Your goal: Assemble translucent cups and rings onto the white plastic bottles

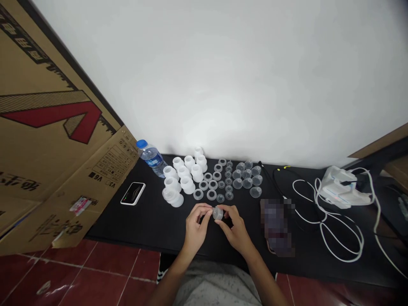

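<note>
Above the front part of the black table, a small translucent teat with a ring [218, 213] is held between both hands; its finer parts are too small to tell. My left hand [197, 225] pinches its left side with thumb and fingertips. On its right side, the thumb and forefinger of my right hand [235, 227] grip it. Just beyond stand several white bottles [187, 184], open at the top. To their right lie several flat translucent rings [211, 194], then small teats [229, 196] and clear domed caps [247, 183].
A water bottle [152, 158] with a blue cap and a white device [133, 194] are at the left, beside a large cardboard box [63, 140]. To the right lie a blurred phone [276, 229], looped white cable [342, 258] and a white charger [339, 187]. A wall [223, 85] backs the table [143, 229].
</note>
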Available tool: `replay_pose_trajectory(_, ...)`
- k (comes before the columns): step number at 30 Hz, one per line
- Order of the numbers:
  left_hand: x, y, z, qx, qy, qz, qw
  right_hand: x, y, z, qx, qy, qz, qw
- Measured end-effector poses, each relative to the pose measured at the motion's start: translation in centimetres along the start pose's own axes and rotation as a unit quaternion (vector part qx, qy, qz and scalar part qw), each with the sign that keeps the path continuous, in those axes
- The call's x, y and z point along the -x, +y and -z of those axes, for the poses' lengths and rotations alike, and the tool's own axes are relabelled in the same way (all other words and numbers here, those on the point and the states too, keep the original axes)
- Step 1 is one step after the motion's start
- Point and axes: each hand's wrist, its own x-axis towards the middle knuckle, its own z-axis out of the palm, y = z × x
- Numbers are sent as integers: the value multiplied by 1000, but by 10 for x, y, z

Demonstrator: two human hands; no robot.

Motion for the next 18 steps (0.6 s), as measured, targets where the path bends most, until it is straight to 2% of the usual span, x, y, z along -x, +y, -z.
replay_pose_trajectory(6, -2, -3, -1, 15, 12, 22, 1000, 1, 2, -1, 2, 0, 2, 1000)
replay_pose_trajectory(14, -3, -1, 1, -6, -9, -18, 1000, 2, 2, -5, 26, 57, -18, 998)
replay_pose_trajectory(18, -3, 1, 1, 0, -2, -10, 1000, 1, 1, -3, 19, 43, -21, 999)
